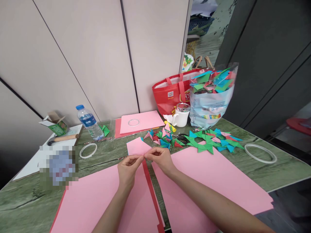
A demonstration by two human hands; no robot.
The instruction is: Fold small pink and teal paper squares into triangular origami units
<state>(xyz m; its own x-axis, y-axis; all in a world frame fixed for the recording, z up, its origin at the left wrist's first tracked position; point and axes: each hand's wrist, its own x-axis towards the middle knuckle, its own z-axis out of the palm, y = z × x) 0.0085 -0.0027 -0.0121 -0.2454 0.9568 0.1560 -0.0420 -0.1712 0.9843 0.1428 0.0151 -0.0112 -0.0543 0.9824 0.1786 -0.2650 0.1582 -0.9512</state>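
Observation:
My left hand (128, 169) and my right hand (161, 159) meet fingertip to fingertip above the table. Both are closed in a pinch on a small pink piece of paper (143, 155), mostly hidden by the fingers. Just behind them lies a small stack of pink paper squares (138, 147) with a blue edge showing. Under my left forearm is a large pile of pink sheets (92, 194) with red paper along its edges. Another pile of pink sheets (201, 174) is beneath my right arm.
Folded paper pieces (165, 136), scissors (184, 138) and star-shaped paper rings (204, 142) lie behind my right hand. Farther back stand a white mug (182, 116), a red bag (165, 92) and a filled plastic bag (210, 106). Tape rolls (88, 150), a water bottle (89, 123) and a hammer (64, 138) are around.

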